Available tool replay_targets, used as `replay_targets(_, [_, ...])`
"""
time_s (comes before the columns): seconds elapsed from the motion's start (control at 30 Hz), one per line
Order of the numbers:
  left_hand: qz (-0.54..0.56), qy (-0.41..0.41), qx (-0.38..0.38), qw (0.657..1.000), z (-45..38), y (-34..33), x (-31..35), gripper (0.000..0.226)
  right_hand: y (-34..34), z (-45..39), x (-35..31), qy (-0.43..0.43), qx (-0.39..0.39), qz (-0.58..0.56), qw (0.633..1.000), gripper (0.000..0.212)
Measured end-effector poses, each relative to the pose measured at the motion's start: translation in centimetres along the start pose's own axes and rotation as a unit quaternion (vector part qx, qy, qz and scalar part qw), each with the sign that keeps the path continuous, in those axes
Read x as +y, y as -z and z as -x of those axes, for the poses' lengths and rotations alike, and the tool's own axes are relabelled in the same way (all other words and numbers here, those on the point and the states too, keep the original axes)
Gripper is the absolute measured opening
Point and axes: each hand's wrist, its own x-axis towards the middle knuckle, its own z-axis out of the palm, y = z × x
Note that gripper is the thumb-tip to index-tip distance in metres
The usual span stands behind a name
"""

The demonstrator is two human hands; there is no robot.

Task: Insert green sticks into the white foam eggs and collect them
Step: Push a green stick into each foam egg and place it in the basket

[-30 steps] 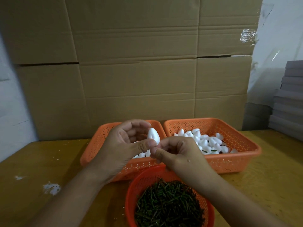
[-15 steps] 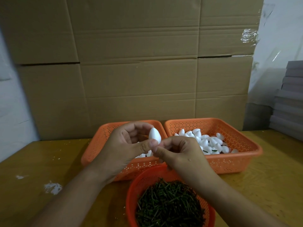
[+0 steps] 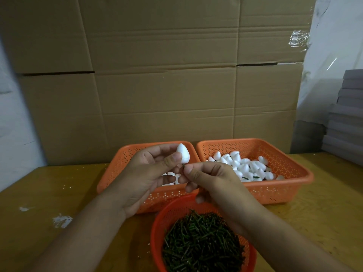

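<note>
Cardboard backdrop on a wooden worktop

A tall wall of flattened brown cardboard (image 3: 157, 79) stands at the far edge of the wooden table (image 3: 39, 193). Right of the cardboard hangs pale plastic sheeting (image 3: 334, 46), with a stack of grey boards (image 3: 347, 114) below it. Clear tape (image 3: 298, 39) clings to the cardboard's upper right. White specks (image 3: 61, 220) mark the table left of it.

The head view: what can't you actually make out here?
- Green stick: only a short bit shows below the foam egg; the right hand covers the rest.
- Left basket: both hands hide most of its contents.
- Round basket of sticks: bottom edge cuts it off.
</note>
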Motion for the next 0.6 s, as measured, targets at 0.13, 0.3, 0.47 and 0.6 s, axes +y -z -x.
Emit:
replay_targets(0.13, [-0.004, -0.004, 0.0, 1.0, -0.02, -0.01, -0.06, 0.042, -0.1, -0.14, 0.2, 0.0, 0.002, -0.011, 1.0, 0.018])
replay_targets(0.3, [-0.001, -0.001, -0.006, 1.0, 0.02, -0.01, 0.02, 0.041, -0.31, -0.14, 0.2, 0.009, 0.025, 0.003, 1.0, 0.02])
replay_targets(0.47, [-0.009, -0.001, 0.002, 1.0, -0.06, 0.05, -0.06, 0.035, -0.31, -0.04, 0.23, 0.014, 0.044, 0.019, 0.999, 0.015])
replay_targets(0.6, [-0.017, 0.004, -0.006, 1.0, -0.04, 0.1, -0.15, 0.038, -0.34, 0.09, 0.18, 0.016, 0.034, 0.029, 0.999, 0.018])
